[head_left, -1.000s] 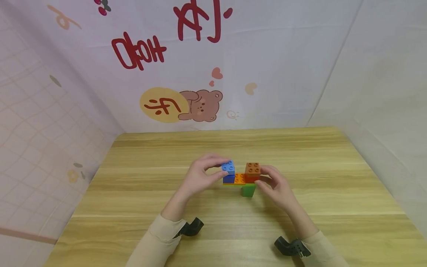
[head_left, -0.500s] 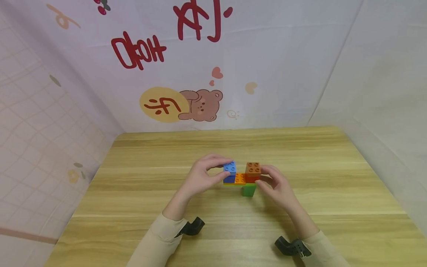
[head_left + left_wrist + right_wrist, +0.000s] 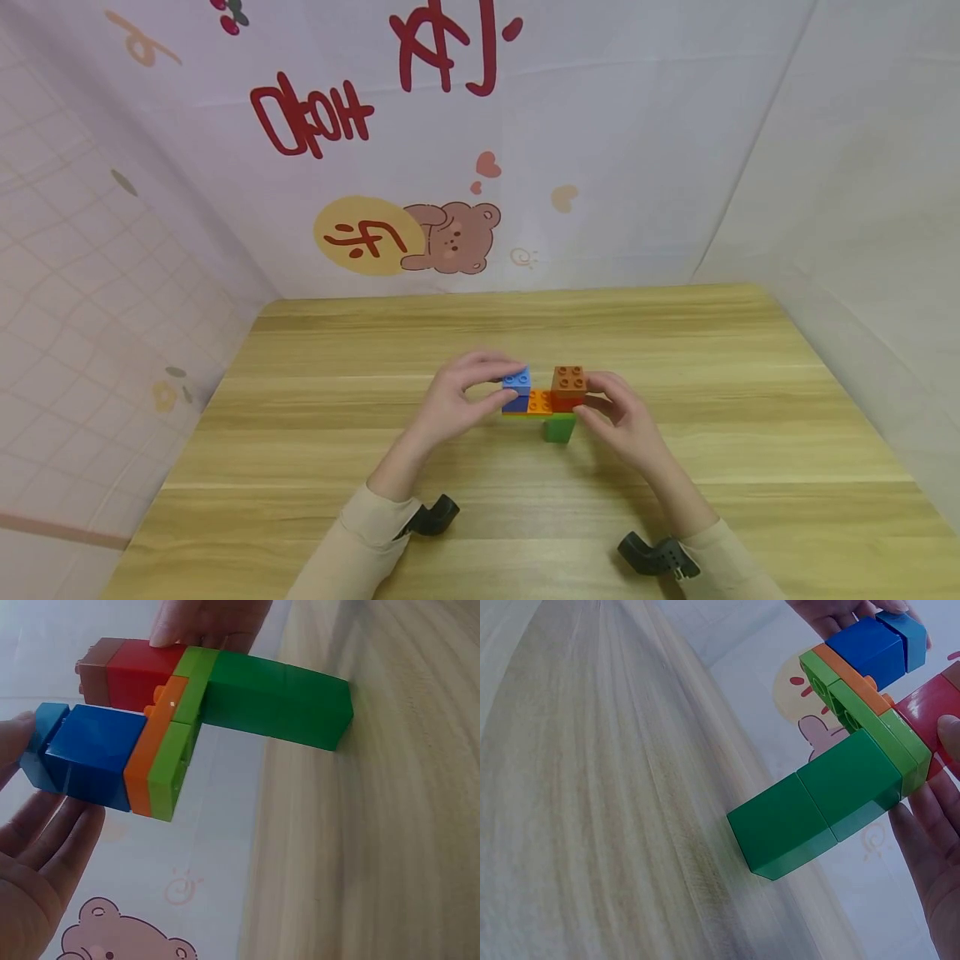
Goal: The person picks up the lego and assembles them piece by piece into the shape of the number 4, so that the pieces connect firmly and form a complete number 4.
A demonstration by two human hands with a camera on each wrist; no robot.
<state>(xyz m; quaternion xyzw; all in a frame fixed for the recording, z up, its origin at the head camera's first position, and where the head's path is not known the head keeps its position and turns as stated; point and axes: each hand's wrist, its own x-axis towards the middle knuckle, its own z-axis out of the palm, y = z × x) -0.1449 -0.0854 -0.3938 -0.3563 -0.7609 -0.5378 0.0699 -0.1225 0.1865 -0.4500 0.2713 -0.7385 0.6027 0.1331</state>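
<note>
A toy building-brick structure stands on the table, with a column of two dark green bricks (image 3: 817, 802) at its base. Across the column lie light green bricks (image 3: 171, 772) and an orange brick (image 3: 538, 402). The left end carries a dark blue brick (image 3: 97, 754) under a light blue brick (image 3: 516, 382), which sits slightly tilted with a thin gap. My left hand (image 3: 459, 398) pinches this light blue brick between thumb and fingers. On the right end, a brown brick (image 3: 568, 379) tops a red brick (image 3: 146, 675). My right hand (image 3: 626, 421) grips the red brick, thumb in front.
The wood-grain table (image 3: 480, 542) extends all round the structure. Behind it hangs a white printed cloth (image 3: 630, 150) with a bear picture (image 3: 457, 237). Black curved camera mounts (image 3: 433, 515) are worn at both wrists.
My left hand and the light blue brick have shifted slightly right, then a little down over the dark blue brick. My right hand keeps its grip with hardly any movement.
</note>
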